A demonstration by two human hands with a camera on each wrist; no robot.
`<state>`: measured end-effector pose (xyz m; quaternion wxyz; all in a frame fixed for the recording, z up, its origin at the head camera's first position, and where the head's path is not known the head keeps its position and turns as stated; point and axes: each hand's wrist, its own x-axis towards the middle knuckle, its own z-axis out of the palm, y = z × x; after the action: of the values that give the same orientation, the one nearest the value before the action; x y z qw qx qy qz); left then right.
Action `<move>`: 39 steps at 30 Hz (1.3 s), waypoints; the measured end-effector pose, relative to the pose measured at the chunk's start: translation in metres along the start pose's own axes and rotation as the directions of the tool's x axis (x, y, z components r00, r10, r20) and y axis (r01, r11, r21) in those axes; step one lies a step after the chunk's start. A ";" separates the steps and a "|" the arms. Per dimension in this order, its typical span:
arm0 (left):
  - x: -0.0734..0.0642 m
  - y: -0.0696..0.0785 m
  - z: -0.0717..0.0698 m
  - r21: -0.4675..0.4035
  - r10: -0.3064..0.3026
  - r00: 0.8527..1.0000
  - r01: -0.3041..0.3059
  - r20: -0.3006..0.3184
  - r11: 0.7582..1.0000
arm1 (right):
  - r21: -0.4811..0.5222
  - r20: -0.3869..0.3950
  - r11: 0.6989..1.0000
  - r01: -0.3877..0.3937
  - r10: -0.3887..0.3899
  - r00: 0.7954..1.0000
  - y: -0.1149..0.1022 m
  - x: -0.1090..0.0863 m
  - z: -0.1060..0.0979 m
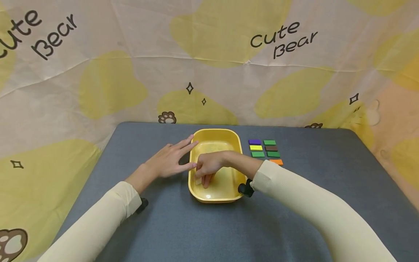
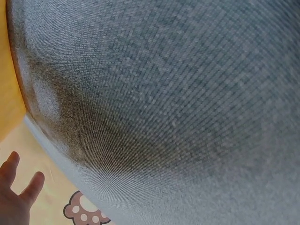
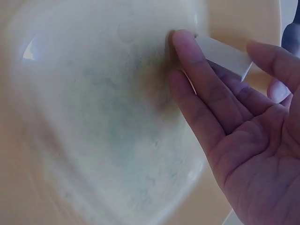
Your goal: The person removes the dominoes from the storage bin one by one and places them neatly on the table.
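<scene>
My right hand (image 1: 210,163) reaches down inside a yellow plastic tray (image 1: 217,199), near its left wall. Between thumb and fingers it pinches a small pale rectangular block (image 3: 225,57), which appears cream-white in the right wrist view. In the head view only a corner of that block (image 1: 198,181) shows below the fingers. My left hand (image 1: 170,158) is at the tray's left rim with its fingers spread and nothing held. Whether its fingertips touch the rim I cannot tell. Only a few left fingers (image 2: 32,187) appear in the left wrist view.
Right of the tray, flat coloured blocks lie in two columns on the grey table (image 1: 183,233): purple (image 1: 254,142), yellow (image 1: 256,148), brown (image 1: 271,148), orange (image 1: 277,161) and several green ones (image 1: 270,142). A patterned cloth (image 1: 212,72) hangs behind the table.
</scene>
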<state>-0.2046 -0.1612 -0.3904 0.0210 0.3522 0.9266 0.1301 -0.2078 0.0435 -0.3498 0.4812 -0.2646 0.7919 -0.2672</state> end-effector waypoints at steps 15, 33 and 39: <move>0.003 0.002 0.000 0.009 -0.010 1.000 0.010 0.008 1.000 | -0.095 -0.017 0.993 0.062 -0.064 0.998 0.006 -0.022 -0.019; 0.003 0.005 -0.001 0.004 -0.016 1.000 0.016 0.013 1.000 | -0.021 -0.175 0.997 0.077 -0.079 0.981 0.034 -0.096 -0.052; 0.001 0.005 -0.002 0.006 -0.017 1.000 0.017 0.019 1.000 | 0.048 -0.181 0.997 0.057 -0.047 0.982 0.052 -0.118 -0.056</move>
<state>-0.2028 -0.1579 -0.3869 0.0300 0.3458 0.9296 0.1241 -0.2200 0.1699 -0.2893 0.4075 -0.2471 0.8175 -0.3235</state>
